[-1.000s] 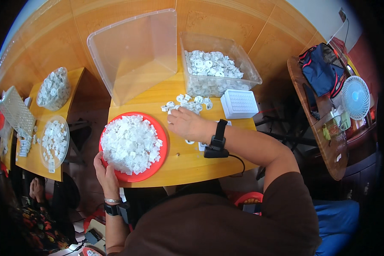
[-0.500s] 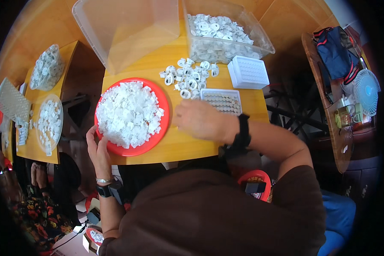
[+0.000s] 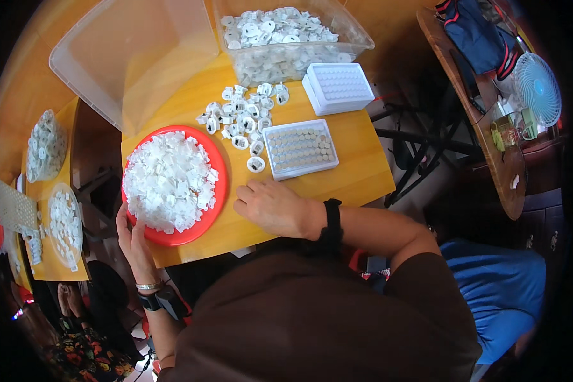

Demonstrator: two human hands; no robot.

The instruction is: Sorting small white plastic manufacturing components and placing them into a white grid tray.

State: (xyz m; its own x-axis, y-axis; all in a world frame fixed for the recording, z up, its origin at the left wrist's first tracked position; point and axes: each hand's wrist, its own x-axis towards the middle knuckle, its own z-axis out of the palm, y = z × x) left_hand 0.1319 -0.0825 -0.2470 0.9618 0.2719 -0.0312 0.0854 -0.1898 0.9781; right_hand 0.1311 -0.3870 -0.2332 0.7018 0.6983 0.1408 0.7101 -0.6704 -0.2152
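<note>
A round red tray (image 3: pixel 218 191) heaped with small white translucent plastic pieces (image 3: pixel 169 178) sits at the left of the yellow table. My left hand (image 3: pixel 135 245) rests at its lower left rim, thumb and fingers apart. To the right of the tray my right hand (image 3: pixel 275 207) is low over the table, its fingers curled together. What those fingers hold, if anything, is hidden. Beyond it lies a loose group of round white parts with dark bits (image 3: pixel 245 114), one of them (image 3: pixel 256 164) nearest the hand. A white tray (image 3: pixel 302 170) with rows of small round discs stands beside them.
At the back is a clear bin (image 3: pixel 293 54) full of white parts, with a clear plastic panel (image 3: pixel 140 57) leaning left of it. Stacked white trays (image 3: pixel 339 89) stand right. A side table (image 3: pixel 76 191) holds more parts; a blue fan (image 3: pixel 537 89) is far right.
The view has shifted, so the table sits further left. My right hand has drawn back toward the table's near edge, uncovering the disc tray and a round part. My left hand stays at the red tray.
</note>
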